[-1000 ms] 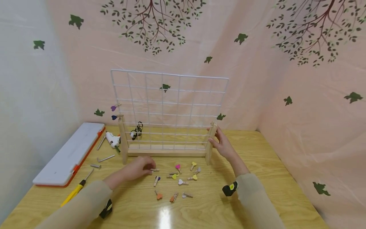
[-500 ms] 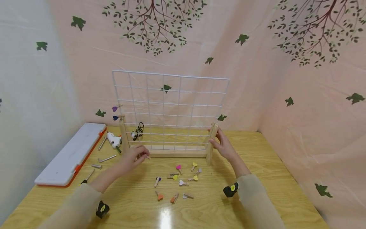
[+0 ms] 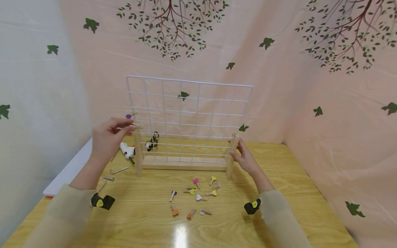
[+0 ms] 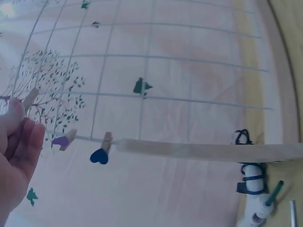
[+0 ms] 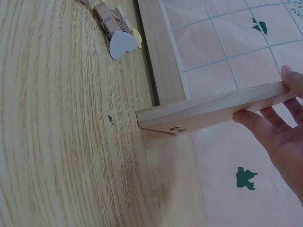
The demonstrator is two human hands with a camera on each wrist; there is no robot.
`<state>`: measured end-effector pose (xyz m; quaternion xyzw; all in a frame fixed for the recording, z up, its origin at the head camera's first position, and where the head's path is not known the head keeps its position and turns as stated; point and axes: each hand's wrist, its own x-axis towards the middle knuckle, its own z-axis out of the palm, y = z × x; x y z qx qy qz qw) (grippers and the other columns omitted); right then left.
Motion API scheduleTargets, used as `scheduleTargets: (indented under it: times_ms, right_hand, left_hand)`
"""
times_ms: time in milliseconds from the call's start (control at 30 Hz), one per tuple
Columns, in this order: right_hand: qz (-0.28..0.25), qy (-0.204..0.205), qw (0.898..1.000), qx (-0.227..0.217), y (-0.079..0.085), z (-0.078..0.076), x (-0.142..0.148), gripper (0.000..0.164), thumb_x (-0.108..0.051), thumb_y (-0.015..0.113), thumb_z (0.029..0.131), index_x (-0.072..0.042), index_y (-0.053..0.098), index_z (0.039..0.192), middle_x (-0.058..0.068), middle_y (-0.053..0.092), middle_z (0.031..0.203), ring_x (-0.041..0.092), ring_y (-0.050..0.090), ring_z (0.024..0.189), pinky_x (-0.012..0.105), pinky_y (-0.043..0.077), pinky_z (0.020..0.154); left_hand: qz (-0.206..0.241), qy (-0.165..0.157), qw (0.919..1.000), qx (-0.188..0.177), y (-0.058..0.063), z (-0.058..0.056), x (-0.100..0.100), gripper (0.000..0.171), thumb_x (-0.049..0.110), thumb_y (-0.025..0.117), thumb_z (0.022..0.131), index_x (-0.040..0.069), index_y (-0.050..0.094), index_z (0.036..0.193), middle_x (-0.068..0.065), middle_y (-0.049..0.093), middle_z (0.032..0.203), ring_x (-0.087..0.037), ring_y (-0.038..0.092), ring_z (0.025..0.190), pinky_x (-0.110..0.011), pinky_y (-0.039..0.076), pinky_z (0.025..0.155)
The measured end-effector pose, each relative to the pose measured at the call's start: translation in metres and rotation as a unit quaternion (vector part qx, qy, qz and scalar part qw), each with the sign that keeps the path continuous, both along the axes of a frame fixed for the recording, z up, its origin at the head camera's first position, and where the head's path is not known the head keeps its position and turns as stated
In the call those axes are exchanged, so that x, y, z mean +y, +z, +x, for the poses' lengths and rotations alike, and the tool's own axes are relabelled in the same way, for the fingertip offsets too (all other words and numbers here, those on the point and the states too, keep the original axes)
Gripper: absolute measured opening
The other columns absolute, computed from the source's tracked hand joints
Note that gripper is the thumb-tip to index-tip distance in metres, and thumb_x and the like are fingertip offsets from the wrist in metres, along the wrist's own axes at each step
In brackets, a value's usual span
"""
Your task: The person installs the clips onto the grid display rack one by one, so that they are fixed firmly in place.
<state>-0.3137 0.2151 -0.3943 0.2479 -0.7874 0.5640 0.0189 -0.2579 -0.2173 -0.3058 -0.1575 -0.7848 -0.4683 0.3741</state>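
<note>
A white wire grid (image 3: pixel 189 81) stands upright in a wooden frame with a base bar (image 3: pixel 186 166). At the grid's left side, my left hand (image 3: pixel 107 136) pinches a small wooden clothespin (image 4: pixel 31 97) between thumb and fingers; its heart is hidden. In the left wrist view, a clothespin with a purple heart (image 4: pixel 61 141) and another with a dark blue heart (image 4: pixel 99 156) are clipped along the grid's side edge, below that hand. My right hand (image 3: pixel 245 160) grips the right wooden post (image 5: pixel 213 106) near its top, thumb on one face and fingers on the other.
Several heart clothespins, among them a pink one (image 3: pixel 196 181) and an orange one (image 3: pixel 175 213), lie scattered before the frame. Left of it are a glue gun (image 3: pixel 127 150), an L-shaped metal rod (image 3: pixel 120 170) and a white case (image 3: pixel 69 165). A black cord (image 3: pixel 156 136) lies behind the grid.
My left hand has lifted a clothespin from the table and carried it up and left to the grid's left edge. The right hand stays on its post.
</note>
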Motion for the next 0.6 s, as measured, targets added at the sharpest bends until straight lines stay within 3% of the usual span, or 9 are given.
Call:
scheduleTargets:
  times_ms: [167, 300, 467, 600]
  right_hand:
    - [-0.006, 0.003, 1.0, -0.001, -0.002, -0.001, 0.002, 0.06, -0.002, 0.048, 0.09, -0.014, 0.019, 0.141, 0.024, 0.028, 0.138, 0.047, 0.03, 0.122, 0.057, 0.044, 0.08]
    - [-0.007, 0.007, 1.0, 0.004, -0.002, -0.002, 0.003, 0.06, -0.001, 0.047, 0.09, -0.013, 0.018, 0.141, 0.025, 0.027, 0.138, 0.047, 0.03, 0.121, 0.058, 0.043, 0.08]
    - [0.001, 0.006, 1.0, 0.01, -0.002, -0.002, 0.003, 0.061, -0.002, 0.048, 0.09, -0.015, 0.018, 0.142, 0.02, 0.03, 0.138, 0.043, 0.033, 0.121, 0.055, 0.045, 0.08]
    - [0.003, 0.004, 1.0, 0.014, -0.002, -0.002, 0.003, 0.058, -0.002, 0.049, 0.09, -0.011, 0.02, 0.14, 0.019, 0.031, 0.137, 0.043, 0.033, 0.121, 0.054, 0.046, 0.079]
  left_hand:
    - [0.067, 0.088, 0.9937, -0.02, 0.024, -0.013, -0.009, 0.02, 0.019, 0.067, 0.078, 0.004, 0.07, 0.09, 0.005, 0.067, 0.078, -0.002, 0.059, 0.059, -0.011, 0.048, 0.057]
    - [0.134, 0.125, 0.9811, -0.062, 0.035, -0.022, -0.011, 0.022, 0.024, 0.066, 0.079, 0.006, 0.071, 0.09, 0.012, 0.063, 0.073, -0.006, 0.057, 0.061, -0.01, 0.045, 0.055]
    - [0.203, 0.144, 0.9638, -0.097, 0.039, -0.033, -0.009, 0.026, 0.032, 0.065, 0.077, 0.011, 0.071, 0.091, 0.007, 0.064, 0.077, -0.009, 0.057, 0.066, -0.011, 0.044, 0.056]
    - [0.212, 0.15, 0.9604, -0.1, 0.039, -0.04, -0.004, 0.032, 0.038, 0.065, 0.074, 0.012, 0.071, 0.091, 0.004, 0.065, 0.08, -0.011, 0.058, 0.07, -0.012, 0.046, 0.06]
